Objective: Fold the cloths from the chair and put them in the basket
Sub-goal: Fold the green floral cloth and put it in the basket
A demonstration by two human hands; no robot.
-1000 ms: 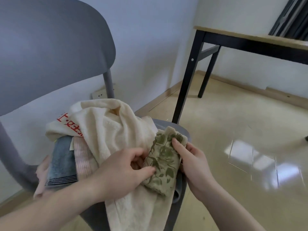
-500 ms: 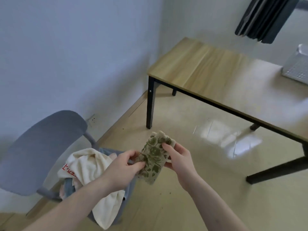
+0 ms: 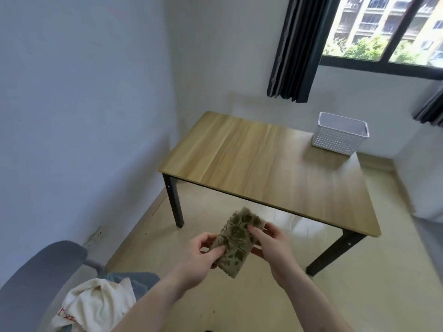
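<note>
Here, your left hand (image 3: 203, 254) and right hand (image 3: 272, 244) both pinch the folded green leaf-print cloth (image 3: 236, 240) in mid-air, well short of the white basket (image 3: 340, 134) on the wooden table (image 3: 251, 159).

- We see pale blue-white walls (image 3: 84, 116) meeting in a corner.
- A wooden surface (image 3: 263, 168) on black legs stands on the glossy beige floor (image 3: 359, 295).
- Dark curtains (image 3: 294, 46) hang beside a daylit window (image 3: 383, 27).

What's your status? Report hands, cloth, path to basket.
Left hand and right hand both pinch the folded green-patterned cloth. White basket on table's far corner. Nothing in between.
</note>
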